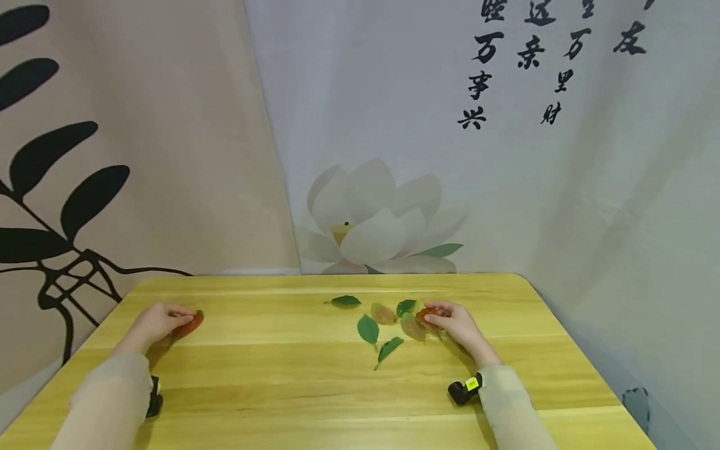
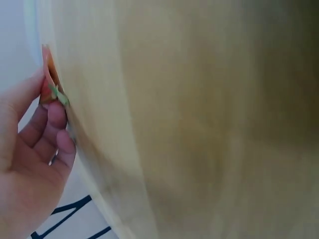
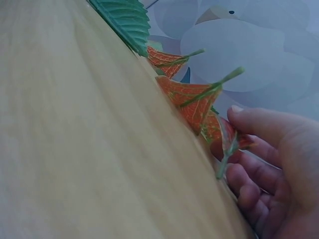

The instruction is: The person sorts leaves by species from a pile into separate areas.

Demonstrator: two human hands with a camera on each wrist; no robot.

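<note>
On the left part of the table, my left hand pinches a red artificial leaf between thumb and fingers. The left wrist view shows that leaf folded, with its green stem by the fingertips. My right hand holds another red leaf at the right side of a loose group of leaves. Its thumb and fingers close about this leaf in the right wrist view, low over the wood. Beside it lie two orange-green leaves, one nearer and one farther left.
Several green leaves lie around the group: one at the back, one at the left, one in front. The wooden table meets a printed curtain behind.
</note>
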